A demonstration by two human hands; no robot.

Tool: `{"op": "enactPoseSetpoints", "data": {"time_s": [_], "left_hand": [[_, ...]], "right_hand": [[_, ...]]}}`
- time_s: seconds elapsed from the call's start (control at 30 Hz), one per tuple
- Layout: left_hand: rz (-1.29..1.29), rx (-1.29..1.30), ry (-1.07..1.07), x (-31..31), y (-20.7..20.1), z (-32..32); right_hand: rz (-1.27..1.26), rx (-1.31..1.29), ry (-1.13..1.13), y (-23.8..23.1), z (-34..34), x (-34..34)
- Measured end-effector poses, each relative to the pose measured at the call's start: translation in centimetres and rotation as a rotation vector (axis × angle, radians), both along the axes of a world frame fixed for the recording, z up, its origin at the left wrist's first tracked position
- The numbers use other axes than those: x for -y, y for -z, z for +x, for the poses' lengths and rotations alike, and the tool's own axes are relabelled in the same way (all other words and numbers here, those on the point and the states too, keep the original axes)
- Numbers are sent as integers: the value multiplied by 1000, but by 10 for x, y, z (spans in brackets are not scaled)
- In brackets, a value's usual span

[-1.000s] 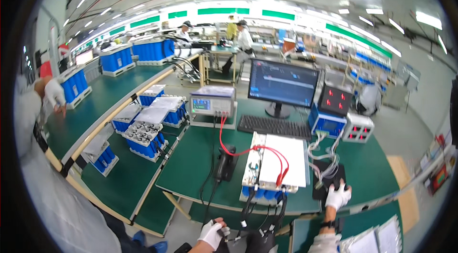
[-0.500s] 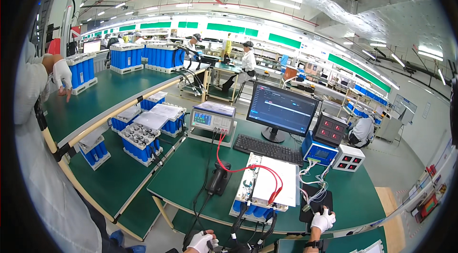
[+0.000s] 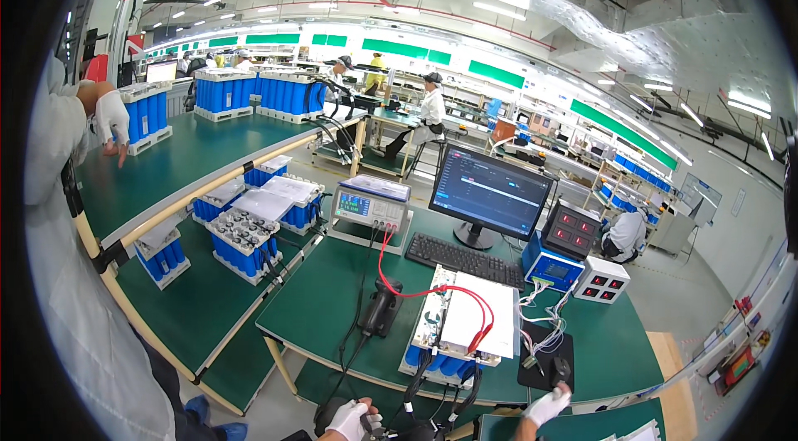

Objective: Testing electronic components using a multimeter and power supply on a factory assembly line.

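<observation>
My left hand [image 3: 349,421], in a white glove with bare fingertips, is at the lower edge with fingers curled around something black, mostly hidden. Black cables surround it. My right hand [image 3: 547,404], similarly gloved and slightly blurred, is at the desk's front edge, fingers extended and nothing visible in them. Just beyond it, a black mouse [image 3: 561,369] rests on a dark mouse pad [image 3: 532,376]. Between and beyond my hands stands a blue-celled battery pack [image 3: 440,364] with a white sheet [image 3: 478,320] on top. Red test leads [image 3: 449,287] run from it to a bench meter [image 3: 370,206].
A black handheld scanner [image 3: 382,308], keyboard [image 3: 465,261], monitor [image 3: 490,192] and blue instrument box [image 3: 552,265] occupy the green desk. More battery packs [image 3: 245,237] fill the shelf at left. A co-worker's gloved hand [image 3: 111,121] hangs over the upper left bench.
My right hand has left the mouse and drawn back toward the desk's front edge. My left hand stays nearly in place with its fingers curled.
</observation>
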State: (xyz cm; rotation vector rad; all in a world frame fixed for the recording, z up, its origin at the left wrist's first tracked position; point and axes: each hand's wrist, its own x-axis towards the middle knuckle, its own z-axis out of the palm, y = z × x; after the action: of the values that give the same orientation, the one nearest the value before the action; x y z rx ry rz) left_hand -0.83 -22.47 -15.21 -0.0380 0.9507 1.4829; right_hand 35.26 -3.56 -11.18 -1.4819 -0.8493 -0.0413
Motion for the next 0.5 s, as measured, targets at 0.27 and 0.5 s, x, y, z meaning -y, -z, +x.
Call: {"op": "enactPoseSetpoints", "data": {"time_s": [0.27, 0.5], "left_hand": [[77, -37, 33, 4, -12, 4], [130, -131, 81, 14, -37, 10]], "right_hand": [[-506, -999, -940, 30, -164, 165], [-723, -1182, -1540, 51, -210, 199]]}}
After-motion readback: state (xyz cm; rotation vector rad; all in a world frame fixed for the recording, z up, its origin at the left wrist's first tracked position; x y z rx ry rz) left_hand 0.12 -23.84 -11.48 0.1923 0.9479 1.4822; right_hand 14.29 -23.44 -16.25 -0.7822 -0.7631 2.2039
